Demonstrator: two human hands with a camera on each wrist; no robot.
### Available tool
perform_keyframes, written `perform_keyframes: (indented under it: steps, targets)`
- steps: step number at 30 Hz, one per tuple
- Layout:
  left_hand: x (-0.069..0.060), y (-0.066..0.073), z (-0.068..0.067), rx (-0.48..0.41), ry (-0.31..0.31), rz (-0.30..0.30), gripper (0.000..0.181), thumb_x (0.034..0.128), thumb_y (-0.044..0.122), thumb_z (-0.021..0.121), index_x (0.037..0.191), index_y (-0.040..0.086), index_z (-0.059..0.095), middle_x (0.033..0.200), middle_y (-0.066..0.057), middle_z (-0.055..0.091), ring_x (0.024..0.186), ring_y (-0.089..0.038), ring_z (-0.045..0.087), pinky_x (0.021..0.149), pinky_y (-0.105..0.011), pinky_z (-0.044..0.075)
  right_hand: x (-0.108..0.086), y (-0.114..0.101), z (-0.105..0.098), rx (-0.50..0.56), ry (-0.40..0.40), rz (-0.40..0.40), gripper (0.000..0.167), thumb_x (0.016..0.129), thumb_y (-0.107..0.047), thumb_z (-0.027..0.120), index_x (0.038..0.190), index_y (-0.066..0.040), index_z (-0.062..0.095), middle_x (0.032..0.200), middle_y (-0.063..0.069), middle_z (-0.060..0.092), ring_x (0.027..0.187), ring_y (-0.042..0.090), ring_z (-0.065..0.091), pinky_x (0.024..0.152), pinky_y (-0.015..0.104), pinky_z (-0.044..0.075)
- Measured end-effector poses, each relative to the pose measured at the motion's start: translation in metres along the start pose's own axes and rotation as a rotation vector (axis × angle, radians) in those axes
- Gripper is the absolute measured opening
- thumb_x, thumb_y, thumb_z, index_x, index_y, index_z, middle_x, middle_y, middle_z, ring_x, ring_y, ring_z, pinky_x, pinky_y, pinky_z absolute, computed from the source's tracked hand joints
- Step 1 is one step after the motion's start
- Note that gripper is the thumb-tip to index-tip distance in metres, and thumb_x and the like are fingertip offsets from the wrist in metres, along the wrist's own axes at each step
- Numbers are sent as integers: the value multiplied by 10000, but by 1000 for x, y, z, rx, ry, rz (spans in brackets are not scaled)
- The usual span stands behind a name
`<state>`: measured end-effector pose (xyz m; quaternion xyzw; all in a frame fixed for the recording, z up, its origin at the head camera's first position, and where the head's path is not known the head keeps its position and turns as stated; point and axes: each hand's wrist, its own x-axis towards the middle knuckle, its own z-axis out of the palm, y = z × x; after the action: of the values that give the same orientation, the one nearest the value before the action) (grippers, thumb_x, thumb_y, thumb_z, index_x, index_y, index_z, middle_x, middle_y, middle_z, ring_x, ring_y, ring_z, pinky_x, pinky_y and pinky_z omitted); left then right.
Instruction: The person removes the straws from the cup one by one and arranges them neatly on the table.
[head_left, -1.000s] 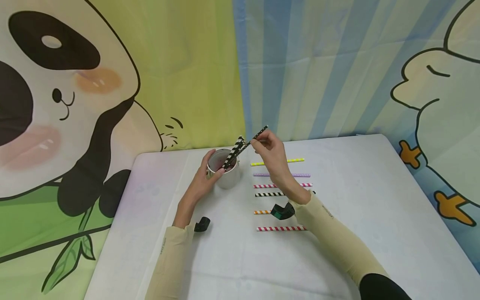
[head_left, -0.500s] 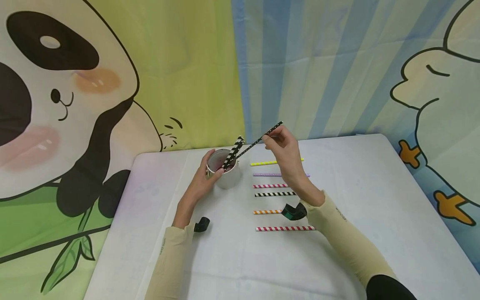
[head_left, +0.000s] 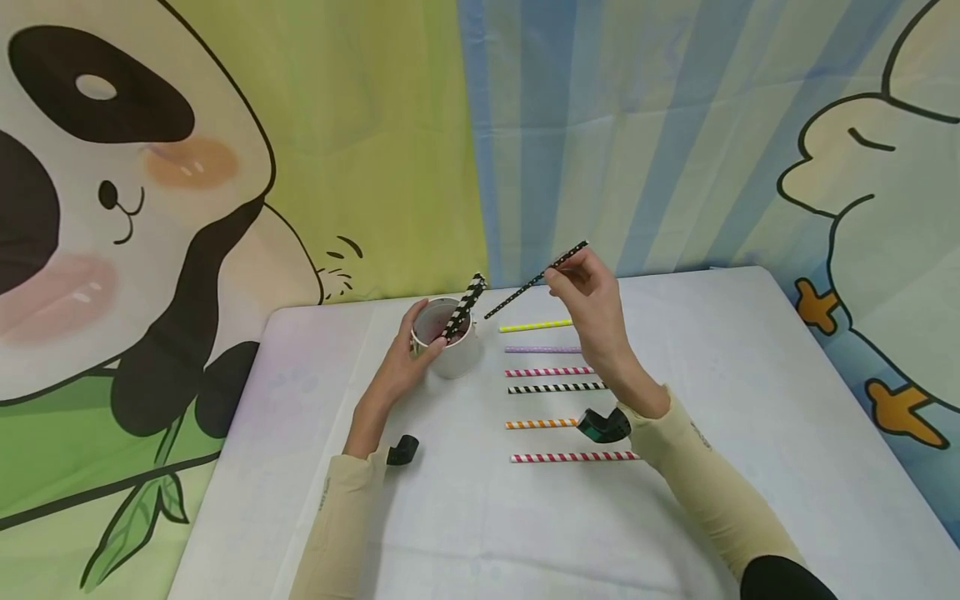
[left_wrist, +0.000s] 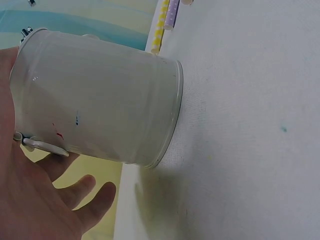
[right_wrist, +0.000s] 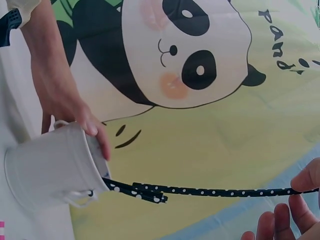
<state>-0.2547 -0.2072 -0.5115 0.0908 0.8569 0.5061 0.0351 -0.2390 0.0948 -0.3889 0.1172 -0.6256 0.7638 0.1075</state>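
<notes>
A white metal bucket (head_left: 459,360) with small side handles stands on the white table. My left hand (head_left: 401,360) holds it at the rim, the thumb near the straws inside. A few black straws (head_left: 467,305) with white patterns lean out of its mouth to the right. My right hand (head_left: 594,310) pinches a thin black paper straw (head_left: 517,294) with white dots near its upper end. That straw slants down toward the bucket, its lower tip in the air just right of the rim.
Paper straws lie in a column right of the bucket: yellow (head_left: 534,326), purple (head_left: 542,350), pink-striped (head_left: 546,372), black-striped (head_left: 555,388), orange-striped (head_left: 540,424) and red-striped (head_left: 573,457). The right forearm covers some right ends. A printed panda curtain (head_left: 375,167) hangs behind the table (head_left: 465,533).
My right hand has moved right, drawing the dotted straw away from the bucket until its lower tip came free of the mouth. The left hand and bucket have stayed in place.
</notes>
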Motion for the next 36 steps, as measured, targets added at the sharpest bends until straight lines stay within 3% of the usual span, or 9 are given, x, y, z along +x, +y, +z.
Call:
perform_keyframes:
  steps: [9,17,24,29,36]
  targets:
    - [-1,0,0,4,2,4,800,958,511,616,1597,360,160,1646,-55,269,1510,-341,275,1179,-649,233,0,1,-15,-42,25,-47,101,937,-33,649,944,-123,605,964,0,602,902,179,576,811,245,487]
    - [0,-1,0,-7,0,2,781,964,495,614,1592,375,166,1647,-43,265,1516,-325,264,1184,-645,226,1,1,-30,-148,18,-57,78,935,-49,652,961,-108,608,956,-20,590,924,143,584,794,235,461]
    - [1,-1,0,-10,-5,-3,787,961,507,613,1592,375,163,1644,-41,272,1514,-325,268,1183,-652,220,0,2,-41,-403,-56,-83,109,931,-73,648,1032,-57,610,1036,30,599,954,126,604,840,255,489]
    - [1,-1,-1,-9,-2,4,783,963,496,616,1591,376,165,1638,-42,282,1510,-325,277,1181,-654,222,2,6,-47,-573,-122,-101,119,945,-122,640,1048,-69,610,1058,35,602,981,124,579,907,390,475]
    - [2,-3,-1,-4,-8,16,759,974,454,614,1584,400,166,1624,-75,308,1493,-341,306,1181,-639,234,5,9,-55,-772,-196,-182,88,919,-111,632,1007,-111,624,1023,52,593,968,263,568,848,418,444]
